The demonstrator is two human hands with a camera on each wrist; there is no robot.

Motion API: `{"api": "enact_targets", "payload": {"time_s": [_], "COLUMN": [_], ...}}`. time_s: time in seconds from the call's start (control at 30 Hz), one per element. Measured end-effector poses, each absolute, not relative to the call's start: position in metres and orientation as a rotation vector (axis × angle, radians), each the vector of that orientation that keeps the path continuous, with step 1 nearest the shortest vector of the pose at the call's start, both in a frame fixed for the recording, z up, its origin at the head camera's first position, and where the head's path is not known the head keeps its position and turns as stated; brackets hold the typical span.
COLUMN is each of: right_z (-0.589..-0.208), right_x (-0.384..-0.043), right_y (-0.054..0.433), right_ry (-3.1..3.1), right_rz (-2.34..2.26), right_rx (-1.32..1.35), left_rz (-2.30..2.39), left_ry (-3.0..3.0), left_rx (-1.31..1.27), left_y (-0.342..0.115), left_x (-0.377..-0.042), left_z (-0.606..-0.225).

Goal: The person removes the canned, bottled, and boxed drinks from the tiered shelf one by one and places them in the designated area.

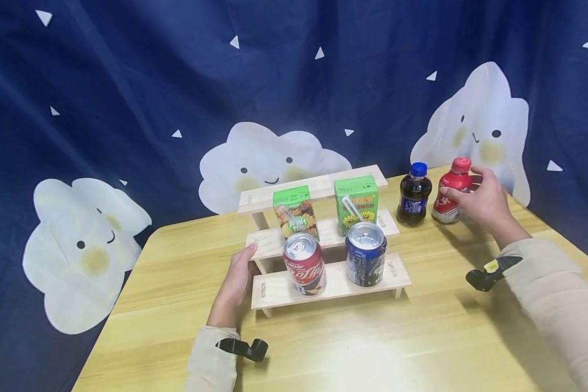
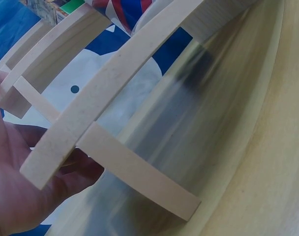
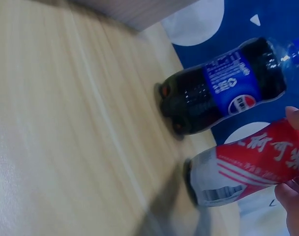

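My right hand grips a small red-capped bottle with a red label, thumb on one side and fingers on the other. The right wrist view shows this bottle upright at the table. Beside it stands a dark cola bottle with a blue cap. My left hand holds the left end of a three-step wooden display rack. In the left wrist view its thumb is by the middle step and its fingers curl under the wooden rack.
On the bottom step are a red can and a dark blue can. Two green-topped drink cartons stand behind, the left carton and the right carton with a white straw. A blue curtain hangs behind the table.
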State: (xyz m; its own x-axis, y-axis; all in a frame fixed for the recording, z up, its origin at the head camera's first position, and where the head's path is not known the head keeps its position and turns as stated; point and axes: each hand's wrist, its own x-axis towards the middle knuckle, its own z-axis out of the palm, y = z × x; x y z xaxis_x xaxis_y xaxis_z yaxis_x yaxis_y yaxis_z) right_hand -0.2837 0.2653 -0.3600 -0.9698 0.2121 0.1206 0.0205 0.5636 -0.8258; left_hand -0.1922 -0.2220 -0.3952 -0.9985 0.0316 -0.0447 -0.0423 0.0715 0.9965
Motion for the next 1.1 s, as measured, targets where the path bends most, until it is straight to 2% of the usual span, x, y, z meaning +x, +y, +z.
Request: {"api": "enact_targets", "payload": {"time_s": [0.7,1.1], "right_z": [-0.308,-0.3], "right_x": [-0.251,-0.236], "right_y": [0.244,0.207], "right_ry": [-2.388,-2.309], "right_rz": [1.377,1.444], "right_rx": [-0.169,0.181], "left_rz": [2.141,2.052], "left_ry": [2.213,2.289], "left_rx": [-0.045,0.015], "left_y": [-0.22,-0.222], "left_x": [-0.195,-0.194], "left_z": [-0.394,-0.395]}}
